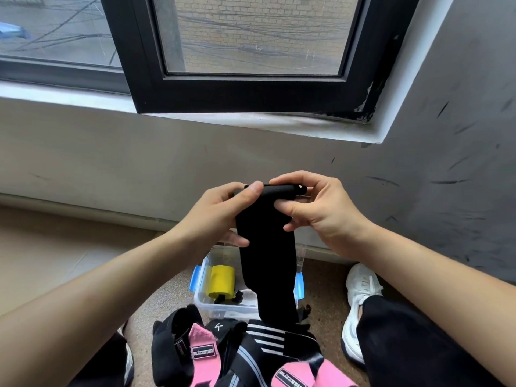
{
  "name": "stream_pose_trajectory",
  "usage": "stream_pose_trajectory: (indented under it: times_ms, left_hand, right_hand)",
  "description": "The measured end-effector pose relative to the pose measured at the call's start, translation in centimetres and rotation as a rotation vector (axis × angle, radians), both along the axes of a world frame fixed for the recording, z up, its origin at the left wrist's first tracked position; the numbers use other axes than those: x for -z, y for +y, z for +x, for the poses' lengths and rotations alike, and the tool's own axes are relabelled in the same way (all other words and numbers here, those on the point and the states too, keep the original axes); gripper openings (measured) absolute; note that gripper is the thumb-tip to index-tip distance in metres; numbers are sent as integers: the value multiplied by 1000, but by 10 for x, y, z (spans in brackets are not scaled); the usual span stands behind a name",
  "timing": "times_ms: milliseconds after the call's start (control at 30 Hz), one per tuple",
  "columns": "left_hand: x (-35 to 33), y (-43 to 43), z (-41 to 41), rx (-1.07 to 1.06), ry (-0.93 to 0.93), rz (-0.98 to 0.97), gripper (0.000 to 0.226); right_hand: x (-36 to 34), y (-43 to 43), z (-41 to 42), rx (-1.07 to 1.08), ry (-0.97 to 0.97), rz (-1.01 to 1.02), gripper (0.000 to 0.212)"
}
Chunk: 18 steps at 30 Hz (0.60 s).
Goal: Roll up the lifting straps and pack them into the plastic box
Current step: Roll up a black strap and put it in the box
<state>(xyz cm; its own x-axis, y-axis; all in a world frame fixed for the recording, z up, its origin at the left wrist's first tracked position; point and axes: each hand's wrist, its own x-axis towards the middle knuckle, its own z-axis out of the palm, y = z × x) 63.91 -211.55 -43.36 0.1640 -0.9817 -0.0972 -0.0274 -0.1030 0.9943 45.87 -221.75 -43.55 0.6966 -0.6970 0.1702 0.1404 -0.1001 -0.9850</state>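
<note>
I hold a black lifting strap (266,247) up in front of me. Its top end is curled into a small roll, and the rest hangs straight down over the box. My left hand (220,212) pinches the roll's left end, thumb on top. My right hand (312,208) pinches the right end with thumb and fingers. Below on the floor stands a clear plastic box (223,308) with blue clips. A rolled yellow strap (222,282) lies inside it. More straps, black and pink (203,353), lie piled in front of the box.
A grey wall and a black-framed window (245,79) with a sill rise just behind the box. My white shoe (358,303) and dark trouser leg (418,344) are at the right. Speckled floor surrounds the box.
</note>
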Motion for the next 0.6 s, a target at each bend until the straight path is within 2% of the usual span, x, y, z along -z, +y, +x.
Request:
stream_pose_trajectory:
  times_ms: [167,300,400,467,600]
  left_hand:
    - [2,-2,1,-60,6,-71,21]
    - [0,1,2,-50,-6,-116,22]
    - [1,2,4,-46,-74,-173,26]
    - [1,4,2,-25,-115,-227,29]
    - [1,5,-2,-32,-200,-327,32]
  right_hand:
    - [-1,1,-1,12,44,-55,37]
    - [-7,-2,-3,-7,120,53,55]
    - [-9,-2,-5,-77,195,112,46]
    - [-8,-1,-5,-116,239,114,50]
    - [-6,-1,-6,-119,204,80,40]
